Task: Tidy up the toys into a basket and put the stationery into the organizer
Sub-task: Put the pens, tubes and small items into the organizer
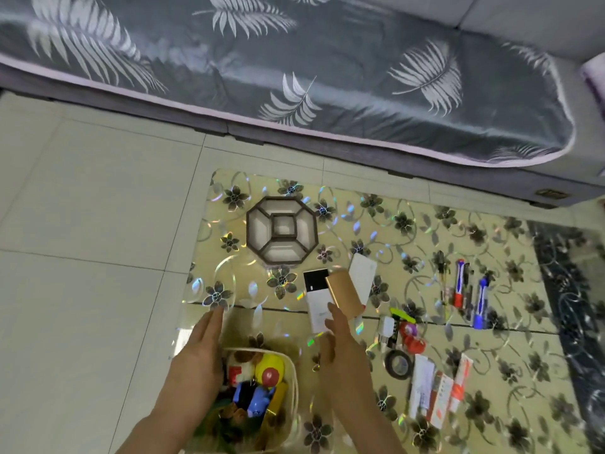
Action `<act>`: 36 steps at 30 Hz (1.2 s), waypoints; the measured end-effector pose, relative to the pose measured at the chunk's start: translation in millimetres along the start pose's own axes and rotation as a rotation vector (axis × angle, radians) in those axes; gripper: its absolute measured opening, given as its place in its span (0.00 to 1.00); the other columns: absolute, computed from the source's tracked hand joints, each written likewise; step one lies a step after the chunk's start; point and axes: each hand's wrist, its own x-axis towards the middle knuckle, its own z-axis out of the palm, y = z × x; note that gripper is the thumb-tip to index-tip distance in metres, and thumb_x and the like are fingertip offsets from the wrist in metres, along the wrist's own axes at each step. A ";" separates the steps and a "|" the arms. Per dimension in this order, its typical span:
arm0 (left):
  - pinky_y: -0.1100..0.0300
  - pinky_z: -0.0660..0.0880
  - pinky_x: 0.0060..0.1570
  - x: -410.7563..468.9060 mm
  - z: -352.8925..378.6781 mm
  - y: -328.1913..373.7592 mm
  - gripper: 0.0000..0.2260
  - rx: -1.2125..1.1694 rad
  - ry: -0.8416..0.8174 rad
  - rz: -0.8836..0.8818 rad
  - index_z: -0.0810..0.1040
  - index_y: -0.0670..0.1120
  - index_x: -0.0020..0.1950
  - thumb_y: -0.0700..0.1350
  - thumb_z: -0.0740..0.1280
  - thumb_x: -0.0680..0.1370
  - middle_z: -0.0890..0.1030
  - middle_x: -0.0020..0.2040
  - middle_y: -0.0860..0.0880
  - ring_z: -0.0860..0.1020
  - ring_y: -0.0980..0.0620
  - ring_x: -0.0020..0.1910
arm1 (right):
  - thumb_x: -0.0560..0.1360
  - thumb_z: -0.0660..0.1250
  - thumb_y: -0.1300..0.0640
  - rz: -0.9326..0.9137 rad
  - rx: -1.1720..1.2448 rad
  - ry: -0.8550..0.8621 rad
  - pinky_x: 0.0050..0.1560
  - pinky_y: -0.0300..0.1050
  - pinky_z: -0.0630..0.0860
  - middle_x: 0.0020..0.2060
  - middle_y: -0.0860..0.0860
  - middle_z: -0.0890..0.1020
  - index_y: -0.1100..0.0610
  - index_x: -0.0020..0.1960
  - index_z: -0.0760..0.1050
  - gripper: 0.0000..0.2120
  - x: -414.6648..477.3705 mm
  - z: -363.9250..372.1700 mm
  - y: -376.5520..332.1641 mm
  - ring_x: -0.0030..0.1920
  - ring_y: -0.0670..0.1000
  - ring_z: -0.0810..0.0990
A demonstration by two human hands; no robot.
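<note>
A cream basket [293, 381] at the lower middle holds several toys: a yellow duck [270, 368], a blue figure [258, 399] and a brown-and-white plush [240, 360]. My left hand [201, 348] rests flat over the basket's left rim, fingers straight. My right hand [340, 342] is just right of the basket and reaches toward a gold box [343, 294] and a white-and-black box [316, 299]; I cannot tell whether it grips either. An empty octagonal organizer [281, 228] stands farther up the mat. Pens [460, 283] lie at the right.
A flowered mat [425, 224] covers the tile floor [98, 208]. A tape roll [398, 363], a white charger [387, 327], a red toy [413, 339] and white-orange packets [438, 391] lie right of my right hand. A sofa with a leaf-print cover [294, 60] spans the top.
</note>
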 end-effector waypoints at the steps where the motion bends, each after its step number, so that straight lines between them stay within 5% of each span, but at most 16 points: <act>1: 0.64 0.70 0.38 9.5 -1.9 4.4 0.36 -0.011 0.007 0.021 0.54 0.51 0.77 0.32 0.63 0.73 0.64 0.74 0.49 0.80 0.44 0.52 | 0.81 0.56 0.59 -0.012 0.017 0.018 0.46 0.40 0.74 0.62 0.46 0.77 0.44 0.75 0.58 0.25 6.0 -6.4 -4.3 0.46 0.50 0.81; 4: 0.61 0.71 0.41 51.0 -10.1 18.9 0.36 -0.081 0.019 0.050 0.53 0.52 0.77 0.32 0.63 0.73 0.66 0.73 0.49 0.79 0.44 0.53 | 0.80 0.58 0.64 -0.079 0.013 0.095 0.41 0.33 0.68 0.60 0.46 0.78 0.46 0.74 0.60 0.26 40.4 -19.5 -16.6 0.45 0.48 0.80; 7: 0.60 0.68 0.43 100.0 -13.3 29.3 0.32 -0.109 0.067 0.022 0.54 0.48 0.77 0.34 0.62 0.76 0.70 0.69 0.44 0.77 0.42 0.57 | 0.80 0.58 0.62 -0.086 -0.064 0.156 0.47 0.40 0.72 0.57 0.51 0.81 0.46 0.74 0.62 0.25 87.5 -18.0 -19.8 0.52 0.54 0.80; 11: 0.54 0.70 0.47 151.0 -13.7 37.7 0.26 -0.165 0.095 -0.060 0.55 0.44 0.76 0.39 0.59 0.79 0.73 0.65 0.40 0.75 0.39 0.59 | 0.80 0.54 0.57 -0.016 -0.066 0.056 0.51 0.51 0.75 0.52 0.49 0.81 0.39 0.72 0.59 0.24 136.8 -10.6 -30.3 0.49 0.56 0.79; 16: 0.49 0.72 0.47 196.1 3.0 39.1 0.12 -0.221 0.038 -0.142 0.66 0.42 0.61 0.41 0.59 0.78 0.79 0.53 0.37 0.77 0.36 0.50 | 0.79 0.57 0.63 -0.033 -0.069 0.021 0.55 0.47 0.68 0.61 0.60 0.78 0.59 0.74 0.60 0.23 199.6 19.2 -42.6 0.61 0.61 0.75; 20: 0.48 0.76 0.48 207.6 25.2 42.5 0.15 -0.335 0.092 -0.169 0.69 0.48 0.63 0.45 0.61 0.76 0.81 0.51 0.41 0.79 0.37 0.48 | 0.80 0.58 0.61 0.042 0.040 -0.009 0.56 0.48 0.70 0.62 0.61 0.77 0.58 0.74 0.58 0.24 219.3 41.7 -33.2 0.62 0.61 0.75; 25: 0.39 0.78 0.50 209.6 41.1 24.9 0.12 -0.472 0.184 -0.220 0.72 0.60 0.52 0.61 0.62 0.71 0.81 0.51 0.44 0.81 0.38 0.48 | 0.78 0.57 0.65 0.035 0.209 -0.002 0.52 0.45 0.69 0.60 0.59 0.78 0.55 0.72 0.64 0.23 217.6 41.9 -20.9 0.60 0.60 0.76; 29: 0.39 0.79 0.49 184.3 31.9 84.7 0.13 -0.528 0.242 -0.140 0.72 0.55 0.58 0.48 0.57 0.74 0.80 0.52 0.44 0.82 0.40 0.46 | 0.78 0.57 0.65 -0.043 0.318 0.075 0.57 0.46 0.71 0.61 0.57 0.78 0.50 0.74 0.64 0.25 207.4 5.0 -2.6 0.59 0.59 0.76; 33: 0.41 0.79 0.49 171.7 54.5 159.3 0.22 -0.514 0.166 -0.030 0.69 0.59 0.64 0.50 0.54 0.70 0.81 0.55 0.46 0.83 0.42 0.46 | 0.78 0.58 0.61 -0.096 0.357 0.196 0.54 0.42 0.74 0.57 0.53 0.81 0.48 0.72 0.66 0.23 197.4 -62.3 53.7 0.55 0.56 0.79; 36: 0.44 0.79 0.48 163.4 102.0 217.1 0.18 -0.511 0.101 0.056 0.68 0.59 0.65 0.47 0.57 0.76 0.82 0.53 0.47 0.82 0.42 0.46 | 0.78 0.59 0.52 -0.047 0.369 0.297 0.54 0.57 0.78 0.57 0.48 0.82 0.43 0.69 0.68 0.20 190.0 -110.3 113.9 0.54 0.55 0.81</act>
